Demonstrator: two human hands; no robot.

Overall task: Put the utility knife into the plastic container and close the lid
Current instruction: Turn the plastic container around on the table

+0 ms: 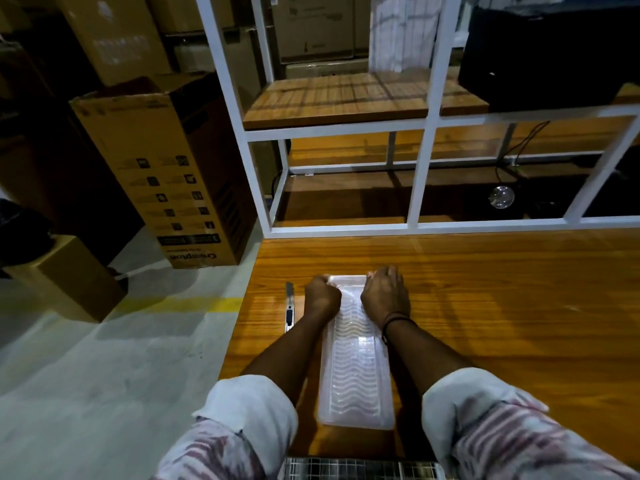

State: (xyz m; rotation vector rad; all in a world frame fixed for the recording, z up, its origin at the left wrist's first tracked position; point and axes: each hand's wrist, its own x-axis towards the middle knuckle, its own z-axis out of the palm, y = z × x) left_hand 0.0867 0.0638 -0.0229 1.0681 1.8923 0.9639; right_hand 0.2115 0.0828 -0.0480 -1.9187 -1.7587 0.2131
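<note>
A long, clear plastic container [356,372] with a wavy ribbed lid lies lengthwise on the wooden table [485,306], its near end close to me. My left hand [322,294] grips the far left corner of the container. My right hand [386,294] grips the far right corner, fingers curled over the far edge. The lid looks down on the container. The utility knife [289,306], slim and silver-grey, lies on the table just left of my left hand, blade end pointing away from me. Neither hand touches it.
The table's left edge runs close beside the knife, with grey floor below. A white metal shelf frame [415,188] stands at the table's far edge. Cardboard boxes [166,174] stand on the floor to the left. A checked object [356,469] sits at the near edge.
</note>
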